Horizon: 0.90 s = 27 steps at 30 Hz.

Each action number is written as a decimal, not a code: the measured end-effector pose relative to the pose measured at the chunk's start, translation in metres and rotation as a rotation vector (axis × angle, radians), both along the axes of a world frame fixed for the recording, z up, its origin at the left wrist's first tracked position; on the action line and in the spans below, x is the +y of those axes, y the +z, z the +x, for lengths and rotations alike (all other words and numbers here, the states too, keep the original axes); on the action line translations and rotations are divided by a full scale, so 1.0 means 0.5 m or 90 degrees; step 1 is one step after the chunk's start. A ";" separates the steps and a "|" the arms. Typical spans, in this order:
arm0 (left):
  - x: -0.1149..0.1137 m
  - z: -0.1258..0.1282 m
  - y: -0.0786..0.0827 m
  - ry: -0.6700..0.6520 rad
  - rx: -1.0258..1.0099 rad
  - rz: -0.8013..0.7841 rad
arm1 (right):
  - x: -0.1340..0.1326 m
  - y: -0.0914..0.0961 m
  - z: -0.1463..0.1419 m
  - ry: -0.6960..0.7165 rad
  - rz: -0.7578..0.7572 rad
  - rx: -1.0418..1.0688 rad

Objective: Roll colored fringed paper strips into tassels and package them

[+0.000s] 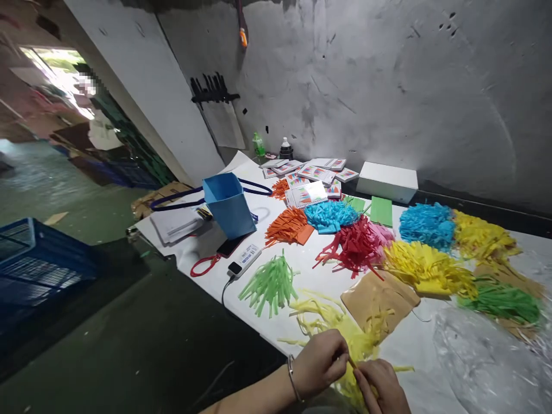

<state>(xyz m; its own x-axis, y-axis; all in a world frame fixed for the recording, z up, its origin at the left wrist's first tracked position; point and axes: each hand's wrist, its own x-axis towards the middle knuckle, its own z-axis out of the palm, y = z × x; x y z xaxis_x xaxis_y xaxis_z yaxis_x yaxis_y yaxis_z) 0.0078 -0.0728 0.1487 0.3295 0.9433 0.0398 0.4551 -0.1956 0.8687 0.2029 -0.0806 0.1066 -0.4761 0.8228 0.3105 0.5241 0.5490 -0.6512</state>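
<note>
A yellow tissue-paper tassel point(319, 316) lies spread at the table's front edge, its strips fanned out under both hands. My left hand point(324, 359), with a bangle at the wrist, is closed in a pinch on a twisted yellow strip of it. Close beside it on the right, my right hand point(382, 385) pinches the same strip; its lower part is cut off by the frame. Just beyond the hands lies a tan paper sheet point(379, 296), partly under yellow strips. To the left rests a light green tassel point(271, 286).
Orange point(287, 225), blue point(330, 215), red point(356, 247) and yellow point(426, 267) fringe bundles cover the table's middle and right. A blue box point(228, 204), a white power bank point(245, 260) and printed cards point(308, 194) sit farther back. Clear plastic point(487, 362) lies right; a blue crate point(38, 259) stands left.
</note>
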 end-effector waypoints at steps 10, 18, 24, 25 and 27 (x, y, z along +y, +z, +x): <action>0.068 -0.213 -0.009 0.348 0.023 0.016 | -0.010 -0.053 -0.063 -0.169 -0.062 -0.009; 0.177 -0.253 -0.086 0.210 0.262 0.287 | -0.029 -0.211 -0.106 -0.068 -0.004 -0.261; 0.098 -0.037 -0.268 -0.257 0.329 0.221 | -0.037 -0.249 -0.097 -0.171 0.063 -0.273; 0.095 -0.034 -0.282 -0.256 0.346 0.219 | -0.037 -0.250 -0.089 -0.208 0.070 -0.277; 0.095 -0.043 -0.296 -0.261 0.371 0.220 | -0.037 -0.245 -0.072 -0.291 0.067 -0.286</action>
<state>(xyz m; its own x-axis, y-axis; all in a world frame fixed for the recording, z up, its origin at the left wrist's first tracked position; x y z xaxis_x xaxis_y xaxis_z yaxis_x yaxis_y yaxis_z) -0.0136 -0.0251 0.0006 0.7058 0.7081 0.0231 0.6514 -0.6614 0.3719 0.1669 -0.0990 -0.0157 -0.1879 0.9491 0.2528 0.9285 0.2555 -0.2693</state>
